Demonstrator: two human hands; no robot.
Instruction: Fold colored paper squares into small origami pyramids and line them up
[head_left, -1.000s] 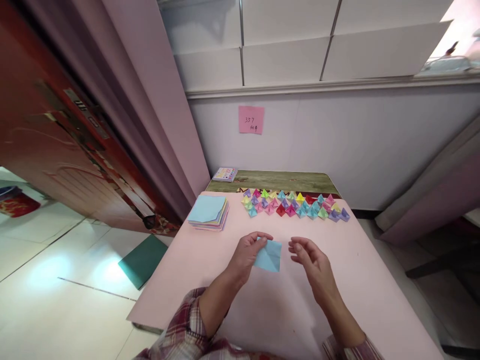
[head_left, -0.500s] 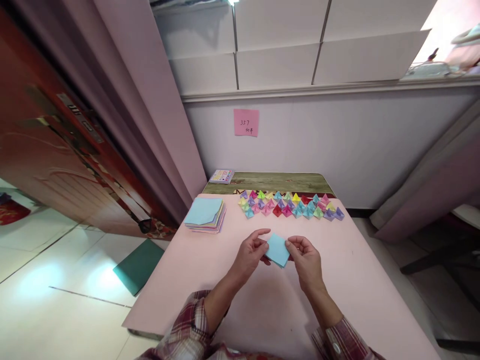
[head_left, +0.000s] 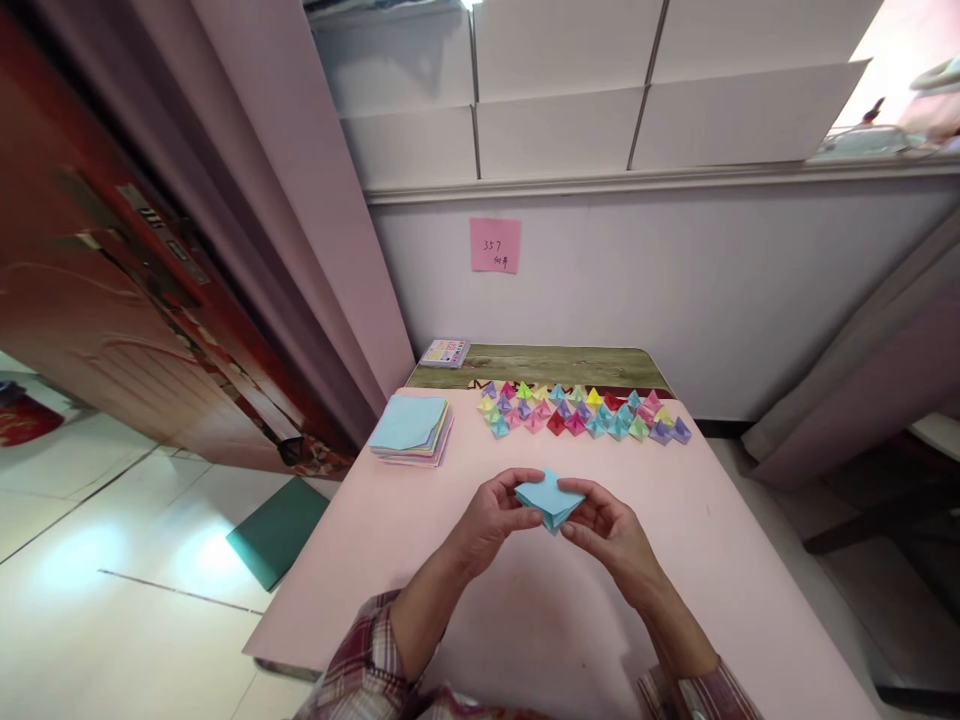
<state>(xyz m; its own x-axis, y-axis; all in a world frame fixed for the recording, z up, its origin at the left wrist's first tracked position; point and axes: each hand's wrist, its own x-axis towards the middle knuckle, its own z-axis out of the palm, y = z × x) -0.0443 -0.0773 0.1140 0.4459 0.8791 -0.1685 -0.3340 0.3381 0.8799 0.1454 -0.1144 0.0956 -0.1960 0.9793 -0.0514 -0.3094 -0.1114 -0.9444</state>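
Observation:
A light blue folded paper (head_left: 551, 496) is held above the pink tabletop, its layers parted into points. My left hand (head_left: 491, 520) pinches its left side between thumb and fingers. On the opposite side my right hand (head_left: 606, 522) grips it, thumb below and fingers along the top edge. Beyond the hands stand rows of small folded paper pieces (head_left: 576, 423) in several colours. A stack of square coloured paper (head_left: 409, 425) lies to the left, with a light blue sheet uppermost.
The pink table cover (head_left: 420, 510) leaves a green wooden strip (head_left: 555, 358) bare at the back, where a small printed packet (head_left: 445, 352) lies. A pink note (head_left: 495, 245) is stuck on the wall. A dark green board (head_left: 277, 532) is on the floor by the red door (head_left: 112, 270).
The blue paper has gone from a flat square to a shape with spread layers. My fingers have moved to its side corners, and both wrists have turned slightly.

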